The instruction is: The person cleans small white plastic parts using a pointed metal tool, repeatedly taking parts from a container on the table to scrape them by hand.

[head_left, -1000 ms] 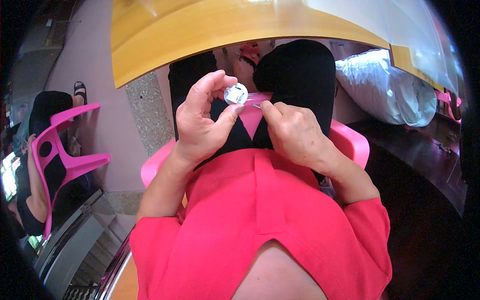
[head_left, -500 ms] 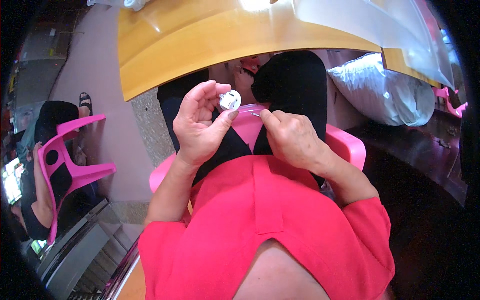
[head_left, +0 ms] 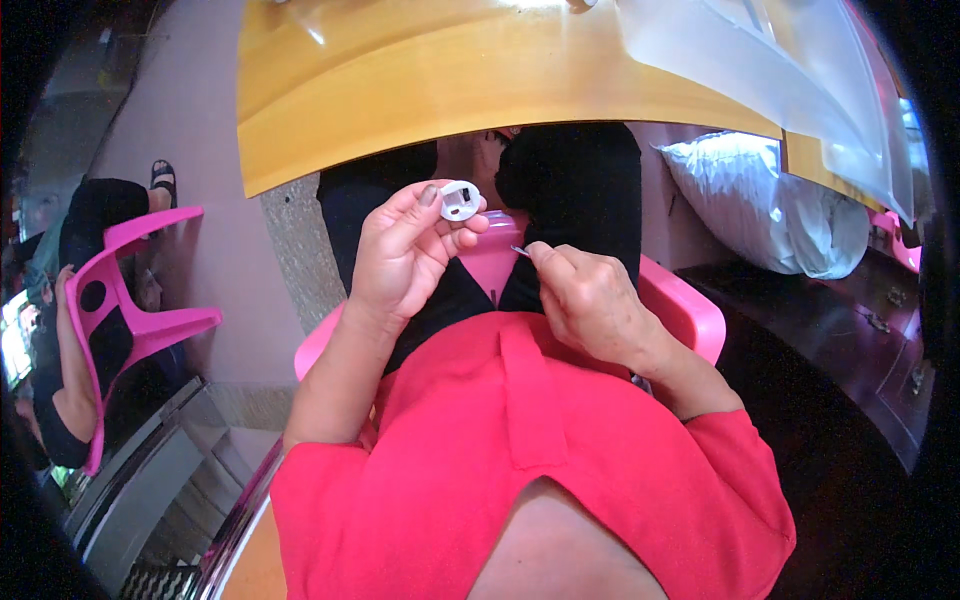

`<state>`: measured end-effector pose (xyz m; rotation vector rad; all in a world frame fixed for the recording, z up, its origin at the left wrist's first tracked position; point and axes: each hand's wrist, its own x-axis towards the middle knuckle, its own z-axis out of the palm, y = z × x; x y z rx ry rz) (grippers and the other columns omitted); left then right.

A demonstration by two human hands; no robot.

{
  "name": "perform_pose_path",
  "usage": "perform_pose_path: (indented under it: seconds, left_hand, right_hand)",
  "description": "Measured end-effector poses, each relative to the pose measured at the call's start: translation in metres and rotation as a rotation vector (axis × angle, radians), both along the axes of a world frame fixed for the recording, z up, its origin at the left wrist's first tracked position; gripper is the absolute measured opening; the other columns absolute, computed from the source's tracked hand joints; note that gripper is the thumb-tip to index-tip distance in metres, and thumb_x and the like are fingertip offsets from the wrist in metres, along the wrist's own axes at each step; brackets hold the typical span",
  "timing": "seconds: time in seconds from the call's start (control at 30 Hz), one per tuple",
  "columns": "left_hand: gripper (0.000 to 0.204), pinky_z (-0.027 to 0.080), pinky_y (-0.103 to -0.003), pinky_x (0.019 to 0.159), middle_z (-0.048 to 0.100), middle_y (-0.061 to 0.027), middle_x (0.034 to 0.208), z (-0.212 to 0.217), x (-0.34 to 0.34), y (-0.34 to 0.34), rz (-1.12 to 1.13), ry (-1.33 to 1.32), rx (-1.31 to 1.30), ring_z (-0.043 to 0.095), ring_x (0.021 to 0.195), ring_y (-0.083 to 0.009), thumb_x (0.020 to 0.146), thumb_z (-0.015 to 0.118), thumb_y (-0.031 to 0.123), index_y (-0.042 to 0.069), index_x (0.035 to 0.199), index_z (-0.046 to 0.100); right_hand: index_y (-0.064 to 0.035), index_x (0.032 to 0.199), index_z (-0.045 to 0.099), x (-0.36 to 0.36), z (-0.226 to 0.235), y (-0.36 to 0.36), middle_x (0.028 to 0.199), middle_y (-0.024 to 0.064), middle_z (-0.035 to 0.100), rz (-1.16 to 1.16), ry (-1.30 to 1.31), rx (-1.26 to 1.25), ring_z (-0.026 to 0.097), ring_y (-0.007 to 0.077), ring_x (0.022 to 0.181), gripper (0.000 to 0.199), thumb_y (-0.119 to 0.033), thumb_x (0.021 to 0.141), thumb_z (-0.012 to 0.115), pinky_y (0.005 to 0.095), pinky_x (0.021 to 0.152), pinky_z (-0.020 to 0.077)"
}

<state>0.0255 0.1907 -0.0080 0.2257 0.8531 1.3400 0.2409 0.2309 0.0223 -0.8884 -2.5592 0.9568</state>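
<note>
A small round white plastic part [head_left: 453, 197] with dark openings is pinched in the fingers of my left hand [head_left: 395, 262], above my lap. Its hollowed face is turned up toward me. To the right, my right hand [head_left: 592, 300] is closed on the end of a small thin metal piece [head_left: 519, 250], whose tip sticks out to the left. The rest of that piece is hidden by my fingers. A gap separates the metal tip from the white part. Below the part, a see-through pinkish object [head_left: 503, 224] shows between my thighs.
A yellow-brown table [head_left: 420, 100] lies ahead, partly under translucent plastic sheeting [head_left: 720, 60]. A stuffed white sack [head_left: 770, 210] stands on the floor at the right. I sit in a pink plastic chair [head_left: 680, 310]. At left, another person sits on a pink chair [head_left: 150, 335].
My left hand has turned the white part, so its hollow face now shows and my thumb lies at its upper left. My right hand has moved slightly toward me with the metal piece.
</note>
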Motion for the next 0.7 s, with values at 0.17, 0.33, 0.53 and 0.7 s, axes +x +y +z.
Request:
perform_pose_path:
  seconds: [0.17,0.33,0.53,0.7]
  left_hand:
    - [0.030,0.055,-0.029,0.067,0.063,-0.0216,0.099,-0.002,0.002,0.003,-0.022,-0.064,-0.136,0.065,0.081,-0.0245,0.097,0.044,0.026,-0.002,0.104,0.054]
    - [0.033,0.055,-0.028,0.063,0.064,-0.0207,0.094,-0.003,0.004,0.004,-0.032,-0.083,-0.177,0.065,0.076,-0.0234,0.098,0.041,0.029,-0.001,0.103,0.054]
    - [0.032,0.054,-0.028,0.063,0.064,-0.0210,0.095,-0.005,0.008,0.001,-0.066,-0.061,-0.154,0.065,0.077,-0.0242,0.098,0.043,0.028,-0.001,0.103,0.054]
    - [0.031,0.055,-0.029,0.064,0.063,-0.0205,0.096,-0.001,0.013,-0.004,-0.082,-0.038,-0.139,0.065,0.078,-0.0247,0.097,0.044,0.028,-0.001,0.103,0.054]
  right_hand:
    - [0.0063,0.101,0.053,-0.003,-0.004,0.003,0.069,0.0171,0.055,-0.004,0.013,-0.087,0.059,0.0331,0.060,0.029,0.007,0.073,0.057,0.0387,0.053,0.0483]
    - [0.0036,0.091,0.051,-0.001,-0.010,0.004,0.068,0.0159,0.056,-0.005,0.023,-0.089,0.059,0.0339,0.058,0.019,-0.001,0.074,0.058,0.0414,0.049,0.0493]
    - [0.0025,0.089,0.051,0.003,-0.013,0.005,0.068,0.0166,0.056,-0.041,0.036,-0.057,0.059,0.0348,0.059,0.017,0.000,0.074,0.057,0.0423,0.049,0.0489]
    - [0.0026,0.089,0.051,0.003,-0.012,0.006,0.068,0.0173,0.056,-0.069,0.067,-0.030,0.059,0.0358,0.059,0.016,0.000,0.074,0.056,0.0430,0.051,0.0493]
